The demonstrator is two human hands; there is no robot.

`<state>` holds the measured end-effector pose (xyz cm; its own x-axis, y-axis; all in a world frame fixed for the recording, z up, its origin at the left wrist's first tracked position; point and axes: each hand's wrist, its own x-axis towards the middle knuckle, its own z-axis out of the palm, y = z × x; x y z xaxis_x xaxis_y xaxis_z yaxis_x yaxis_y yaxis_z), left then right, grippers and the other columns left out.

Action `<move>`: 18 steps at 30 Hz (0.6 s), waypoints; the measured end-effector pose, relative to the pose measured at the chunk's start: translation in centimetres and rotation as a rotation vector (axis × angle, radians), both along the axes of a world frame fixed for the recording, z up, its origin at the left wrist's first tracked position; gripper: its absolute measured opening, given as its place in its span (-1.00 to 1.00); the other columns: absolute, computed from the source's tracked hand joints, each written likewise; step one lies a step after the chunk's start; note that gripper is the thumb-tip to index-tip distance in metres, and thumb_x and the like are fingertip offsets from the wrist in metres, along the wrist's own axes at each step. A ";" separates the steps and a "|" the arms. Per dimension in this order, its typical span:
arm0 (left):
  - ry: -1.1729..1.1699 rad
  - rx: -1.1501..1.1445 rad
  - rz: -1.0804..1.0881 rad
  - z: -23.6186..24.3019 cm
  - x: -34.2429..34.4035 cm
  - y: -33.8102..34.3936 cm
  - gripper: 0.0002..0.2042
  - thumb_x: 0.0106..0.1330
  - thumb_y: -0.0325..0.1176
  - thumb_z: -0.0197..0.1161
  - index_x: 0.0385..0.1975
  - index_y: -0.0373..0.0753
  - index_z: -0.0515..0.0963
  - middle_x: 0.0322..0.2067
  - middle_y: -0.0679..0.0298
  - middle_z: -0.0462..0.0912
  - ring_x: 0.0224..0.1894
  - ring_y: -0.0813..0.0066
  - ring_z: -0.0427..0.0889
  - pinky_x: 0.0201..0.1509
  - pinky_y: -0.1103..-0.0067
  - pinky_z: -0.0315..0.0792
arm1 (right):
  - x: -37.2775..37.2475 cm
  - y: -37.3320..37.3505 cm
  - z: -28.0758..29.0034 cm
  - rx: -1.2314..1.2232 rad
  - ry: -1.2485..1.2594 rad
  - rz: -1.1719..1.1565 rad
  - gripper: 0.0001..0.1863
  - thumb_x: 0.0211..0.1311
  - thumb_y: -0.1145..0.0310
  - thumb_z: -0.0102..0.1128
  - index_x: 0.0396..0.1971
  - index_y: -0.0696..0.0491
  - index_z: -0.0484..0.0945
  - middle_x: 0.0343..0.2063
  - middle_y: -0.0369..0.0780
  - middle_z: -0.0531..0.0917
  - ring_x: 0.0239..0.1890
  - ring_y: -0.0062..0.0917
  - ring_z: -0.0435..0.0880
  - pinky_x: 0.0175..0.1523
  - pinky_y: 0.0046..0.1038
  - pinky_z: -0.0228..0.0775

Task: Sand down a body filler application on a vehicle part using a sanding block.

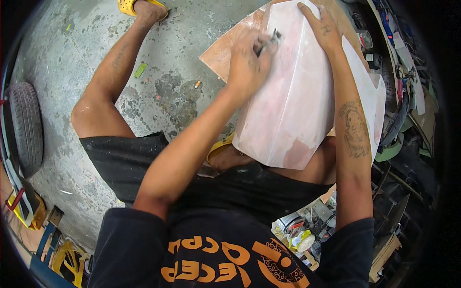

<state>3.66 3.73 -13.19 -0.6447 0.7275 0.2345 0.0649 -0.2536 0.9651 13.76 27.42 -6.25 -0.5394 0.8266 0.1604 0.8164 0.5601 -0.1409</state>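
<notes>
A long, faceted body panel (283,105), coated white and pink, rests against my right thigh with a ridge running along its length. My left hand (250,60), slightly blurred, pinches a small dark folded piece (274,36) against the panel's far left face; it looks like sandpaper. At the panel's far right edge lies my right hand (325,30), its thumb stretched over the top and its other fingers over the side, gripping the panel. Its fingertips are partly hidden.
Beneath the panel is a dusty brown board (220,55), with a white sheet-like piece (367,91) to the right. A tyre (25,127) stands at the left. Cluttered shelving (408,96) fills the right side. Scraps, including a green one (140,70), lie on the concrete floor (62,62).
</notes>
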 end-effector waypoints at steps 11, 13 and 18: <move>0.080 0.014 0.008 -0.2 0.3 1.2 -0.88 0.28 -0.46 0.36 -0.28 -0.32 0.57 -0.36 0.20 0.53 -0.40 0.43 0.42 -0.33 0.49 0.30 | 0.0 0.3 -0.2 0.089 0.000 -0.012 -0.02 0.13 -0.52 0.06 0.27 0.05 0.52 0.24 -0.05 0.60 0.35 -0.10 0.48 0.48 0.08 -0.02; -0.035 0.059 -0.013 0.2 2.5 -0.9 -0.86 0.32 -0.39 0.40 -0.27 -0.28 0.60 -0.34 0.29 0.57 -0.35 0.51 0.43 -0.28 0.53 0.32 | 1.1 0.1 -0.2 0.039 -0.009 -0.044 -0.02 0.13 -0.51 0.06 0.27 0.04 0.52 0.24 -0.04 0.60 0.35 -0.11 0.48 0.48 0.07 0.00; -0.056 0.005 -0.094 2.3 2.8 -3.9 -0.87 0.32 -0.43 0.41 -0.24 -0.28 0.62 -0.31 0.29 0.59 -0.35 0.56 0.44 -0.29 0.58 0.31 | 1.2 0.0 1.2 0.055 -0.034 -0.049 -0.04 0.13 -0.50 0.07 0.25 0.04 0.54 0.21 -0.04 0.63 0.31 -0.10 0.53 0.47 0.03 0.05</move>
<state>6.51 -0.19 -10.84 -0.5859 0.7843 0.2037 -0.0139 -0.2611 0.9652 14.94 27.45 -5.02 -0.5047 0.8424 0.1886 0.8465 0.5258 -0.0833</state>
